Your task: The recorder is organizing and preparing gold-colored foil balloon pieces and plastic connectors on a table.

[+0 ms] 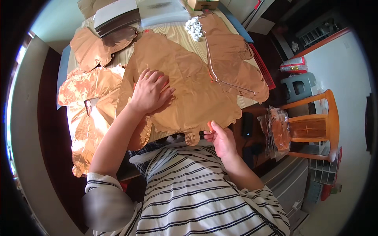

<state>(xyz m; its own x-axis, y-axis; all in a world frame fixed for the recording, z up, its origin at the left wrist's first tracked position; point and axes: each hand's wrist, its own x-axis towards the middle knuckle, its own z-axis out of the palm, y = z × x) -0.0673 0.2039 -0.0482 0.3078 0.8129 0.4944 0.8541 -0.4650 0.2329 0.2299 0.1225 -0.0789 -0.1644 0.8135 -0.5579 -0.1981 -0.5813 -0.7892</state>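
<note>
A large flat copper-coloured foil balloon [185,82] lies spread in front of me, its scalloped lower edge and small tab towards my body. My left hand [149,92] rests on its left part, fingers slightly bent and apart, with a ring on one finger. Something orange-red shows beneath that hand; most of it is hidden. At the lower right edge of the balloon, my right hand [220,139] is closed in a pinch on the foil. A small orange piece [210,126] sits at its thumb tip; I cannot tell whether it is worn or held.
Shiny crumpled foil balloons [92,114] cover the left side. Another folded foil balloon [232,59] with a white cord lies right, near a white bundle [194,28]. A stack of cards [117,17] stands at the back. A wooden chair [315,126] with bagged foil is to the right.
</note>
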